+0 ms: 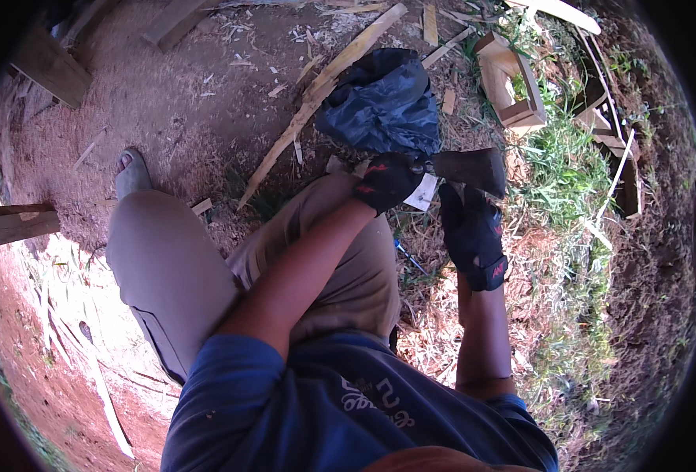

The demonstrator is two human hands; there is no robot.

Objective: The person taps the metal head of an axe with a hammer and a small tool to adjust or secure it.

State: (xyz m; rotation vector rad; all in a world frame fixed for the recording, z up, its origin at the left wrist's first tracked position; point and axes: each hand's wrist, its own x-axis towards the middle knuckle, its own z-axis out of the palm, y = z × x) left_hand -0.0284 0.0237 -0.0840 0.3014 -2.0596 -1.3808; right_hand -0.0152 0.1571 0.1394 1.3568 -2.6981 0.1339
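Observation:
My left hand point(389, 182), in a black glove with red marks, is closed beside the narrow end of a dark axe head point(470, 170). The axe head widens to the right, and any handle is hidden by the glove. Just below the blade is my right hand point(474, 232), gloved alike, its fingers stretched up and slightly apart; whether they touch the metal is unclear. A white piece point(422, 193) of paper or card shows between the hands. Beyond my left hand lies a dark blue plastic bag point(383, 102).
A long split plank point(316, 98) lies left of the bag. At the upper right, an open wooden box frame point(513, 86) rests by the grass. Timber pieces point(49, 67) stand at the upper left. A thin blue object point(408, 256) lies near my knee among wood chips.

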